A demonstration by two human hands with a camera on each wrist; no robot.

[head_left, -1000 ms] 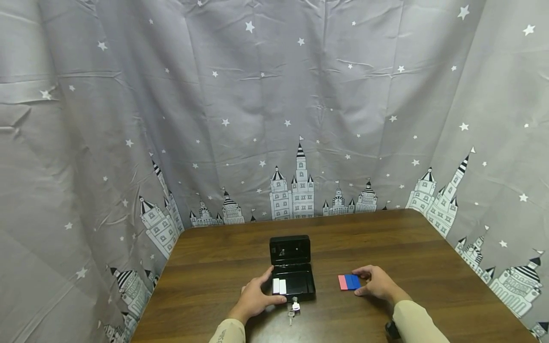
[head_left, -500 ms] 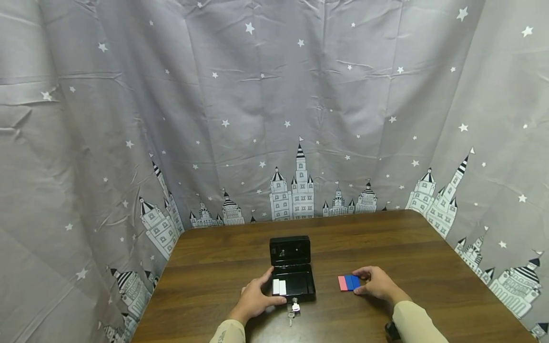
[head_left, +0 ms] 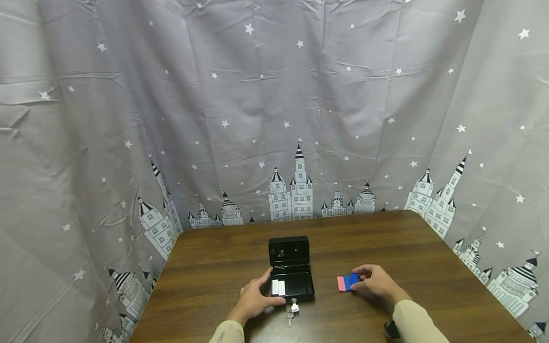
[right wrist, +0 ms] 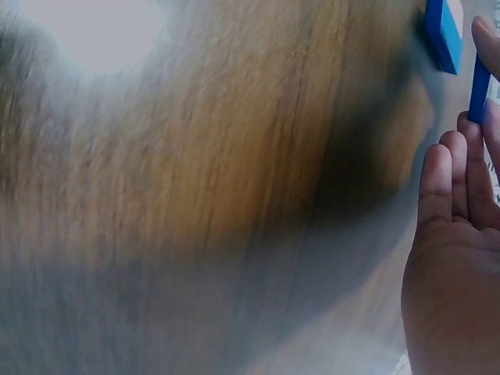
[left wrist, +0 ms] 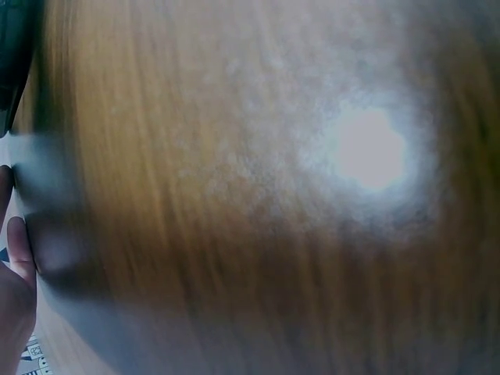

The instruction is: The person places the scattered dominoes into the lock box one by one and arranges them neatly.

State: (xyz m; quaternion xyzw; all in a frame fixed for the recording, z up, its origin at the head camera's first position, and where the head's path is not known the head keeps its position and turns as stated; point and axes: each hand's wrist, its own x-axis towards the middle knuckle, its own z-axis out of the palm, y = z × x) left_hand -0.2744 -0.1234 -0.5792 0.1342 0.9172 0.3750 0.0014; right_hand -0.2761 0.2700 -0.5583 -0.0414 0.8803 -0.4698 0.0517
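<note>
An opened black cash box point(head_left: 296, 285) lies on the wooden table, its lid point(head_left: 289, 251) tilted up at the back. Two white blocks point(head_left: 278, 287) lie side by side in its left part. My left hand point(head_left: 253, 300) holds the box at its front left corner, thumb along the front and fingers at the left side. To the right of the box, my right hand point(head_left: 377, 282) pinches a blue block point(right wrist: 480, 87) between thumb and fingertips, raised and tilted. Just left of it, another blue block point(head_left: 347, 283) lies against a pink block point(head_left: 340, 284).
A key in the box's front lock carries a second key point(head_left: 290, 318), hanging toward me. The wooden table point(head_left: 223, 257) reaches back to a grey curtain point(head_left: 317, 95) printed with castles and stars. A dark object point(head_left: 391, 329) is at the right wrist.
My right hand has lifted the rightmost blue block from its flat place beside the others and tilted it. My left hand and the box stay as they were.
</note>
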